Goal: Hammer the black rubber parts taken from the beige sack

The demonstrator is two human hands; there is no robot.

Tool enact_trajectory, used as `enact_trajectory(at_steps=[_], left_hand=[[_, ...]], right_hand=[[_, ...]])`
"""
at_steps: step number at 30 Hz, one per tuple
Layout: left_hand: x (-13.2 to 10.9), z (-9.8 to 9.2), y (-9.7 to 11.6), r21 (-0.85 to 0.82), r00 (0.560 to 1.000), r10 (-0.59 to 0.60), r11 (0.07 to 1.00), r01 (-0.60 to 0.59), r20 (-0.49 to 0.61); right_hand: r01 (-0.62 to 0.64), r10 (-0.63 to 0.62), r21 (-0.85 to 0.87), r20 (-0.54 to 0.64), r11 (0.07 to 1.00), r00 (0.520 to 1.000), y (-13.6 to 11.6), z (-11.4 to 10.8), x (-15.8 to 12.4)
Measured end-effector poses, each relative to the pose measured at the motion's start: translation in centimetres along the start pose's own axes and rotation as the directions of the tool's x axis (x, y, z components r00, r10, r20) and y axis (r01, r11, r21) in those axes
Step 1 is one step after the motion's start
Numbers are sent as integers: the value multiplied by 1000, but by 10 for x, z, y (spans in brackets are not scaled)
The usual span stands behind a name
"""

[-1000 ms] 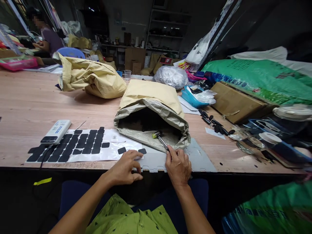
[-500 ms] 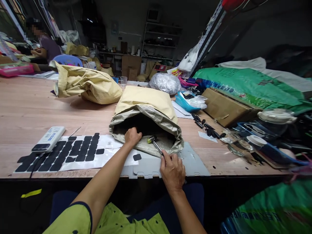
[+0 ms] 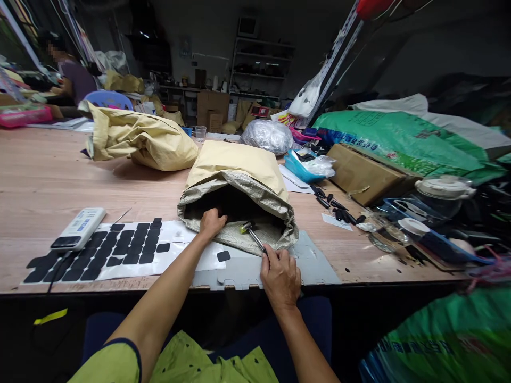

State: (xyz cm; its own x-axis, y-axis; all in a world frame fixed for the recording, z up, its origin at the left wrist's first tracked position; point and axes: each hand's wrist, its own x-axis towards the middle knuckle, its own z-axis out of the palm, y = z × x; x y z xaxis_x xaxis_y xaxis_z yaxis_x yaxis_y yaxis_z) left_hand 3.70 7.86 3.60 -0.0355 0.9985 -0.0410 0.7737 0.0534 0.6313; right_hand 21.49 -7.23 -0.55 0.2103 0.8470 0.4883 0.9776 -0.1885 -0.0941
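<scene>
A tan paper sack (image 3: 239,159) with a grey woven lining lies on its side, its mouth facing me. My left hand (image 3: 211,222) is at the left of that mouth, its fingers curled closed; the fingertips and whatever they hold are hidden in the dark inside. My right hand (image 3: 280,275) grips the handle of a small hammer (image 3: 255,238) with a metal shaft and a yellow-green face. The hammer's head rests at the sack's lower lip. Beneath the sack, a grey board (image 3: 315,263) sticks out toward the table's front edge.
White sheets with black rounded stickers (image 3: 133,247) and a white power strip (image 3: 82,229) lie at left. Another tan sack (image 3: 147,138) stands behind. To the right are small black parts (image 3: 339,210), a cardboard box (image 3: 365,173) and plastic containers (image 3: 443,194). A person (image 3: 74,74) sits far left.
My left hand has shifted very slightly left within the sack's mouth. The right hand and hammer stay nearly in place; the whole view has moved a little.
</scene>
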Motion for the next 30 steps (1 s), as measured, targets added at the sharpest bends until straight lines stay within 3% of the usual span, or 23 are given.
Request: enact_trajectory(at_steps=[2,4,7,11,19,23,27,30], left_hand=[[-14,-11,-10,-120,988,153,981,-155,-23],[-36,-21,-23,-224,948,319,923,-313,-10],[-71,-29,-41,-254,888,456,867,-428,57],[-96,-24,-53,-139,884,462,882,-449,77],[-92,-19,-54,-69,885,453,891,-448,109],[-92,-17,-55,-66,890,446,895,-442,96],[-92,-16,-56,-89,897,429,902,-421,107],[-91,-15,-56,-96,898,428,902,-420,99]], right_hand=[[-5,5,7,1,1000,1000,0,1,0],[-7,7,4,-3,1000,1000,0,2,0],[-7,6,-15,-7,1000,1000,0,2,1],[-9,9,-18,14,1000,1000,1,1,0],[-47,43,55,73,997,996,4,1,5],[-100,66,285,127,953,990,13,-3,6],[-120,58,573,126,811,990,13,-20,-12],[-128,-11,674,198,727,980,5,-34,-31]])
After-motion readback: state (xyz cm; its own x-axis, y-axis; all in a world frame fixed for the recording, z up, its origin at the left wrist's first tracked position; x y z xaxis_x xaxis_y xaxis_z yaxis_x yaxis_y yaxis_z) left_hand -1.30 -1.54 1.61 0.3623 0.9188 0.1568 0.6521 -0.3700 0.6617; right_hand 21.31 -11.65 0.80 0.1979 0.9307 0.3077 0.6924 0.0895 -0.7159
